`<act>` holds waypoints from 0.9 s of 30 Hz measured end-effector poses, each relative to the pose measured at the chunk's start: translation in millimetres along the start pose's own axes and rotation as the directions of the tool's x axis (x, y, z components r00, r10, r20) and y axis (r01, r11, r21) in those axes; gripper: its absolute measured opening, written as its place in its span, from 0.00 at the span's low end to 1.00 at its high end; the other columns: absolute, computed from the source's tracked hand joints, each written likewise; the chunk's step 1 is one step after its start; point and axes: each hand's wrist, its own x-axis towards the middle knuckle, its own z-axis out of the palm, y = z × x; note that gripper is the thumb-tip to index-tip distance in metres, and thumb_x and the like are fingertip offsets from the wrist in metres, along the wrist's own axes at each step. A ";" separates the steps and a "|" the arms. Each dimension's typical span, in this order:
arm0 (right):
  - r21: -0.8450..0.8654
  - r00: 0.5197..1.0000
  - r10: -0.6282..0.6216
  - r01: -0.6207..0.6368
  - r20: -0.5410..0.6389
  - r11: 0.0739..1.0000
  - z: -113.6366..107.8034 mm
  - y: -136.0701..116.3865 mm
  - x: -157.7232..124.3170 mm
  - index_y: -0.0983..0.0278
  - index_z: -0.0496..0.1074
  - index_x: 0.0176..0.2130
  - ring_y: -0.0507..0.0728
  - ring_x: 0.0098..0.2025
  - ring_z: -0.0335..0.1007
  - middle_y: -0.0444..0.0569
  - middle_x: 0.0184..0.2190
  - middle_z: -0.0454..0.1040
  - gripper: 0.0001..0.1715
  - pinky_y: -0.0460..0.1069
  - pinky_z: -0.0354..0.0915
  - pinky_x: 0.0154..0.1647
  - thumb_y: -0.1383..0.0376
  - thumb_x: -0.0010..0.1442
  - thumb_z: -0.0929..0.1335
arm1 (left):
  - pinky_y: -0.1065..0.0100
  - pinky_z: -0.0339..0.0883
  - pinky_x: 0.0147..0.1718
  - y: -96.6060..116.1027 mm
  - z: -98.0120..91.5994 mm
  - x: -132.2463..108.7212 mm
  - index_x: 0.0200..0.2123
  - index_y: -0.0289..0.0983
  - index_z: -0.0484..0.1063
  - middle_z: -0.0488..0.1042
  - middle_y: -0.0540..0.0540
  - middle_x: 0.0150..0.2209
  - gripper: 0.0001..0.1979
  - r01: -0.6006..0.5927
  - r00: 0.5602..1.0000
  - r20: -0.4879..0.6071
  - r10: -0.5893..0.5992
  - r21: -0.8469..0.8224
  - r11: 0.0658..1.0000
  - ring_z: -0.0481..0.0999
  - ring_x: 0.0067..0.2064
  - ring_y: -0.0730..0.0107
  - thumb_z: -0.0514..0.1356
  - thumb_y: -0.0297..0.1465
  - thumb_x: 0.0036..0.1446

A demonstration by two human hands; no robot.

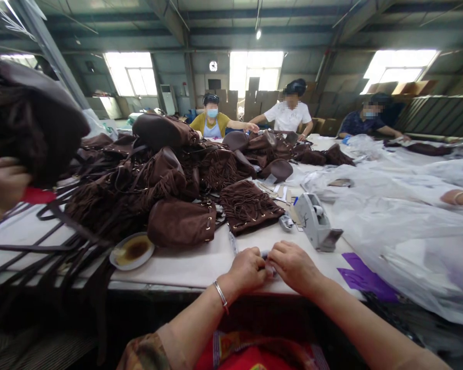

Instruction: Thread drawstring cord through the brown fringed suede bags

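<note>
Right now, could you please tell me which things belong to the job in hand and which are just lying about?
In hand: left hand, right hand, small item pinched between them, too small to identify.
Lying about: label gun, brown fringed bags, plate, purple sheet, clear plastic bags.

One camera rides on the person's head, facing forward and down across the white table [200, 267]. Their left hand [247, 270] and right hand [295, 267] lie close beneath it; the windows [256, 72] on the far wall stand well off.
</note>
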 end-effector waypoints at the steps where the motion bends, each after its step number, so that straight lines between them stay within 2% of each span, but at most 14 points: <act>1: -0.068 0.999 -0.036 0.034 -0.029 0.997 2.5 -1.7 -0.3 0.63 0.72 0.29 0.57 0.34 0.63 0.50 0.29 0.71 0.12 0.52 0.56 0.38 0.70 0.64 0.65 | 0.68 0.58 0.32 -0.2 0.1 0.5 0.29 0.38 0.82 0.69 0.47 0.28 0.11 0.004 1.000 0.006 -0.004 -0.002 1.000 0.66 0.31 0.69 0.61 0.36 0.58; 5: -0.189 0.985 -0.142 0.122 -0.097 0.974 14.2 -8.9 -9.2 0.63 0.70 0.27 0.58 0.32 0.58 0.50 0.27 0.68 0.15 0.53 0.53 0.37 0.71 0.65 0.63 | 0.68 0.58 0.31 -1.3 1.9 2.0 0.28 0.38 0.81 0.69 0.46 0.29 0.11 0.016 1.000 0.021 -0.017 0.007 1.000 0.65 0.31 0.69 0.60 0.33 0.58; 9: -0.093 0.989 -0.146 0.145 -0.013 0.985 14.7 -8.0 -18.8 0.63 0.71 0.30 0.58 0.34 0.60 0.50 0.30 0.70 0.13 0.52 0.55 0.38 0.70 0.66 0.63 | 0.68 0.58 0.31 -2.0 2.3 1.4 0.29 0.37 0.81 0.70 0.46 0.29 0.11 0.018 1.000 0.024 -0.019 0.013 1.000 0.66 0.31 0.68 0.61 0.36 0.58; 11: 0.021 0.995 -0.086 0.085 0.040 0.996 11.8 -3.3 -17.2 0.64 0.72 0.30 0.57 0.35 0.62 0.49 0.30 0.72 0.14 0.51 0.57 0.39 0.70 0.66 0.63 | 0.68 0.58 0.32 -1.7 1.1 0.9 0.30 0.37 0.82 0.70 0.46 0.29 0.13 0.017 1.000 0.024 -0.017 0.004 1.000 0.67 0.32 0.68 0.62 0.38 0.58; 14: 0.126 0.987 0.055 -0.074 0.151 0.989 6.0 3.4 -5.2 0.64 0.73 0.28 0.55 0.35 0.67 0.48 0.29 0.74 0.13 0.48 0.60 0.38 0.71 0.63 0.65 | 0.68 0.59 0.33 0.9 -1.6 0.1 0.29 0.38 0.81 0.70 0.46 0.30 0.11 0.030 0.999 0.039 -0.030 -0.017 0.999 0.68 0.34 0.67 0.63 0.38 0.57; 16: 0.085 0.956 0.136 -0.163 0.260 0.983 0.6 5.1 6.8 0.63 0.76 0.28 0.55 0.36 0.70 0.48 0.29 0.76 0.10 0.47 0.61 0.38 0.71 0.60 0.67 | 0.68 0.59 0.34 3.9 -3.3 -0.4 0.28 0.38 0.80 0.70 0.46 0.31 0.11 0.050 0.998 0.049 -0.049 -0.028 0.998 0.69 0.35 0.67 0.63 0.37 0.56; 19: -0.024 0.885 0.192 -0.200 0.424 0.979 -9.0 5.7 26.5 0.62 0.80 0.34 0.57 0.39 0.73 0.49 0.33 0.80 0.06 0.47 0.62 0.38 0.66 0.56 0.70 | 0.68 0.60 0.35 7.0 -4.9 0.2 0.26 0.38 0.79 0.70 0.46 0.32 0.12 0.074 0.996 0.049 -0.073 -0.033 0.997 0.69 0.37 0.66 0.62 0.38 0.56; 23: -0.115 0.791 0.249 -0.223 0.559 0.968 -20.2 6.8 47.8 0.57 0.80 0.42 0.59 0.40 0.76 0.49 0.39 0.81 0.15 0.47 0.63 0.34 0.56 0.55 0.71 | 0.67 0.62 0.39 6.7 -6.7 3.8 0.27 0.40 0.80 0.72 0.44 0.34 0.13 0.069 0.997 0.041 -0.066 -0.076 0.995 0.70 0.40 0.62 0.59 0.38 0.58; 27: -0.130 0.720 0.255 -0.226 0.645 0.965 -28.6 5.5 55.0 0.52 0.80 0.46 0.59 0.41 0.77 0.46 0.41 0.82 0.17 0.46 0.63 0.31 0.55 0.56 0.70 | 0.66 0.62 0.39 7.2 -7.8 5.1 0.29 0.42 0.81 0.72 0.44 0.34 0.15 0.028 0.999 0.045 -0.023 -0.105 0.994 0.71 0.40 0.61 0.58 0.40 0.60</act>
